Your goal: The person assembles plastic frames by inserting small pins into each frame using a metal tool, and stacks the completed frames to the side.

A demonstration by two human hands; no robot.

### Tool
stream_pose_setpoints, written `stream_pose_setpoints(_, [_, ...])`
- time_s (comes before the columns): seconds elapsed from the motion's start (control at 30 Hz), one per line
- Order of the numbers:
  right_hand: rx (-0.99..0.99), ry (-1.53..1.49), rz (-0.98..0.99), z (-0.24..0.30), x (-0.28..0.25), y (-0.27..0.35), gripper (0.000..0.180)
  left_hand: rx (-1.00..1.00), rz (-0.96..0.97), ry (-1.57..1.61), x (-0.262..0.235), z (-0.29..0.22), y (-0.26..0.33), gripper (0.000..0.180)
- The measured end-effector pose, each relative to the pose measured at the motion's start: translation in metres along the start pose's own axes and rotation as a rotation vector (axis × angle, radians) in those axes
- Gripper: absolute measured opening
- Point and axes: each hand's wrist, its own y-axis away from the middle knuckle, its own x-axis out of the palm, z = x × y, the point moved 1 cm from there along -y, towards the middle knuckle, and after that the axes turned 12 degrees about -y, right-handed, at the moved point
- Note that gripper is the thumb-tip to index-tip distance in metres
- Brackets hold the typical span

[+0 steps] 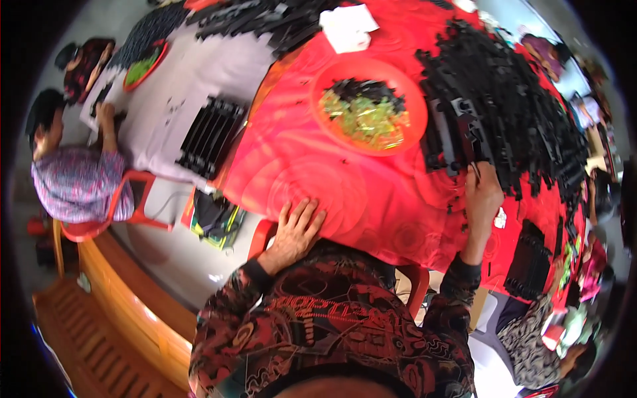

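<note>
My left hand [296, 229] lies flat at the near edge of the red tablecloth [285, 179], fingers spread and holding nothing. On the right, my right hand [484, 194] is closed at the near side of a large heap of black plastic strips [511, 99]. Its fingers pinch the near end of a long black strip [470, 136], which points away from me over the heap. The exact grip is partly hidden by the fingers. Between and beyond my hands, a round red basin [416, 126] holds small clear yellow-green packets [365, 119] and black pieces.
White paper [348, 30] lies past the basin. A row of black strips [211, 136] sits on the pale cloth [179, 79] at left, where another person [79, 179] works in a red chair. Stacked black strips [529, 259] lie at the right. Several other people sit around.
</note>
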Motion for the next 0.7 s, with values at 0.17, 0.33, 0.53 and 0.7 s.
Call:
stream_pose_setpoints(0.17, [-0.386,-0.104,0.433,0.076,0.021,0.022,0.007,0.001,-0.002,-0.041,0.003,0.0,0.006,0.06])
stream_pose_setpoints(0.33, [-0.519,-0.083,0.648,0.096,0.086,0.059,0.009,0.015,-0.16,0.081,-0.006,-0.002,0.011,0.044])
stream_pose_setpoints(0.53, [-0.324,-0.335,0.514,0.104,0.076,0.049,0.01,-0.09,-0.293,0.223,-0.022,0.011,-0.001,0.032])
stream_pose_setpoints(0.7, [0.517,-1.051,0.285,0.08,0.077,0.06,0.015,-0.192,-0.319,0.269,-0.03,0.02,-0.034,0.04])
